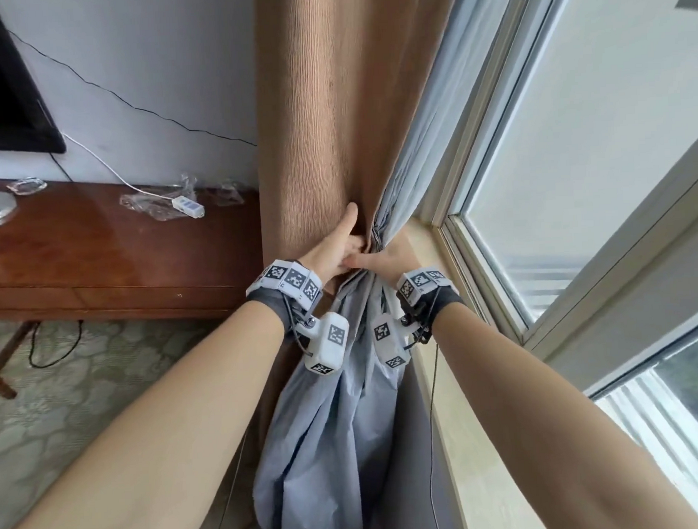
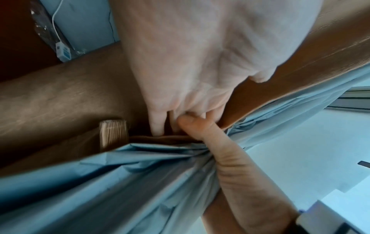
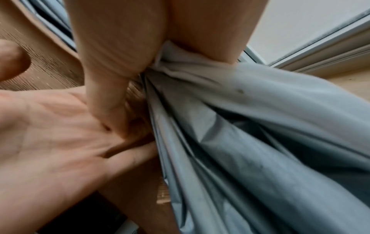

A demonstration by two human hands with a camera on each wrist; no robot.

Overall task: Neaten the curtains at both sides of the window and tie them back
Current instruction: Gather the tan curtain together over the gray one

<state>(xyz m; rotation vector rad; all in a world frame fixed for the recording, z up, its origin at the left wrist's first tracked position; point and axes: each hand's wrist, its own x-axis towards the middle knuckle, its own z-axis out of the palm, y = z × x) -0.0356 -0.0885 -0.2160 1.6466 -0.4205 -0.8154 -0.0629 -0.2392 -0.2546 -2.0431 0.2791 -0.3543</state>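
Curtain (image 1: 324, 105), ribbed brown cloth with smooth grey-blue lining (image 1: 330, 425), hangs bunched beside the window (image 1: 574, 142). Right hand (image 1: 395, 258) clenches the gathered pleats; left hand (image 1: 338, 248) has fingers tucked into the folds, thumb raised.

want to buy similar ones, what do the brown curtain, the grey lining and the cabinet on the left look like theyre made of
Brown curtain: a thick woven cloth, matt, with fine vertical ribs, perhaps a corded weave.
Grey lining: a thin, smooth fabric with a slight sheen and sharp creases, probably a synthetic blackout backing.
Cabinet: reddish wood or veneer under a glossy lacquer that mirrors the light.
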